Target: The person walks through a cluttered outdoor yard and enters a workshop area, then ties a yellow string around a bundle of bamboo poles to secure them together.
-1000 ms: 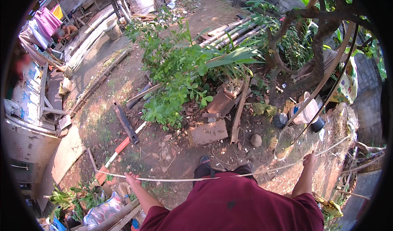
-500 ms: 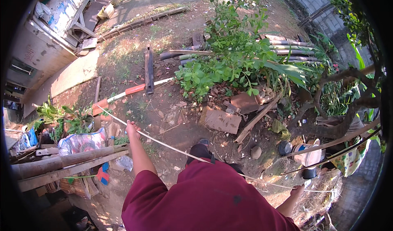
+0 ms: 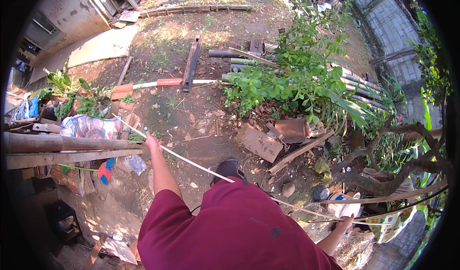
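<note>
A long, thin, pale bamboo strip (image 3: 184, 161) runs slantwise across my front, and the maroon shirt hides its middle. My left hand (image 3: 154, 142) is closed round it near its far left end, which sticks out past the fingers. Down at the right, my right hand (image 3: 344, 223) grips the same strip, a short tip showing beyond it. Darker curved strips (image 3: 383, 200) come in from the right edge near that hand. One dark shoe (image 3: 229, 165) shows on the soil under the strip.
Thick bamboo poles (image 3: 72, 143) jut in at the left above a plastic bag (image 3: 135, 164). Ahead lie a dark beam (image 3: 191, 64), a leafy bush (image 3: 292, 78), broken boards (image 3: 261, 143) and a plank (image 3: 302, 151). At the right are a white bucket (image 3: 342, 205) and tree branches (image 3: 400, 181).
The view has turned, so the ground and house sit differently in it. Both hands keep hold of the bamboo strip; the right hand now lies closer to the bucket and the darker strips.
</note>
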A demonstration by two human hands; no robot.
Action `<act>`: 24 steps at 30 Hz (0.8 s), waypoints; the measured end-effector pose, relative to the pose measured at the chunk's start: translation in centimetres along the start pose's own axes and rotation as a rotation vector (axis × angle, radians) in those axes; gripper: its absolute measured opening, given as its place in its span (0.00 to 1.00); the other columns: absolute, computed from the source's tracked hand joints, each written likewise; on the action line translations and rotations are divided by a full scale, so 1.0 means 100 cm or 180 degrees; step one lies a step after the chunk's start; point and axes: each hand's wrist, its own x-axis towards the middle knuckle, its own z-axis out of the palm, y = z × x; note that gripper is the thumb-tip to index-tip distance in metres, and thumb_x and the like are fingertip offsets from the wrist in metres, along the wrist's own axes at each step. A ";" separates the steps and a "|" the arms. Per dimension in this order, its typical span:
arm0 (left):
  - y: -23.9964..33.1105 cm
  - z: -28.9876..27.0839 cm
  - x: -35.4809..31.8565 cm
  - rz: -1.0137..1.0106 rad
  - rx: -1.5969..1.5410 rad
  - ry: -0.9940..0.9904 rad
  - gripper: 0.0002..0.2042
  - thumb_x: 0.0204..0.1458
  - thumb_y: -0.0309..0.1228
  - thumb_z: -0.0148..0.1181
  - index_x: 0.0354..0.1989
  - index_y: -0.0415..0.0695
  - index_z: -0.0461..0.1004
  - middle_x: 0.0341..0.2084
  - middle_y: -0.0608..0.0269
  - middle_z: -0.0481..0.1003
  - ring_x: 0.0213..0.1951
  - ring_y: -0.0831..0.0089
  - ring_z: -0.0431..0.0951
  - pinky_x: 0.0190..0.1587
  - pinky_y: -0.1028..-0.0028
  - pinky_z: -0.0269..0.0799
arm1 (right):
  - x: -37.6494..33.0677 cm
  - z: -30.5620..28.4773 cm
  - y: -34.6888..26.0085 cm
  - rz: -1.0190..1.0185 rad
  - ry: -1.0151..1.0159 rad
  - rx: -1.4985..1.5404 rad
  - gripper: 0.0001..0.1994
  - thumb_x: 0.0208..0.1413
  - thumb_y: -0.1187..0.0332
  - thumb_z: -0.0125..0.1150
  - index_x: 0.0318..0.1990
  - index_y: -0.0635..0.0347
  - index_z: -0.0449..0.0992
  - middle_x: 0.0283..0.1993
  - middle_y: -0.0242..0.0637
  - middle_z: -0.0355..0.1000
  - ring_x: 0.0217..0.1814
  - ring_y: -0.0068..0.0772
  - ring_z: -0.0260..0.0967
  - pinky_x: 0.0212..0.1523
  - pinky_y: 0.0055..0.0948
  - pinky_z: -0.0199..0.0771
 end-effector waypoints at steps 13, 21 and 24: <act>0.019 0.043 -0.016 0.0375 -0.0322 -0.0011 0.32 0.59 0.63 0.36 0.36 0.40 0.66 0.15 0.71 0.56 0.14 0.80 0.54 0.14 0.77 0.50 | 0.037 -0.031 0.054 0.0307 -0.0235 0.0255 0.13 0.60 0.58 0.54 0.40 0.59 0.68 0.30 0.35 0.67 0.27 0.30 0.62 0.26 0.33 0.62; 0.005 0.080 -0.030 0.0275 -0.0106 -0.0041 0.24 0.60 0.56 0.47 0.32 0.44 0.65 0.13 0.73 0.56 0.12 0.81 0.54 0.12 0.77 0.49 | 0.077 -0.077 0.071 0.0176 -0.0309 0.0406 0.13 0.60 0.55 0.49 0.28 0.50 0.63 0.19 0.28 0.60 0.15 0.25 0.52 0.19 0.27 0.54; 0.009 0.078 -0.025 0.0517 0.0173 -0.0058 0.20 0.60 0.50 0.51 0.31 0.45 0.65 0.13 0.72 0.56 0.11 0.80 0.54 0.12 0.75 0.49 | 0.078 -0.072 0.080 0.0420 -0.0897 0.0447 0.10 0.59 0.57 0.49 0.30 0.50 0.68 0.25 0.27 0.67 0.19 0.23 0.59 0.20 0.22 0.57</act>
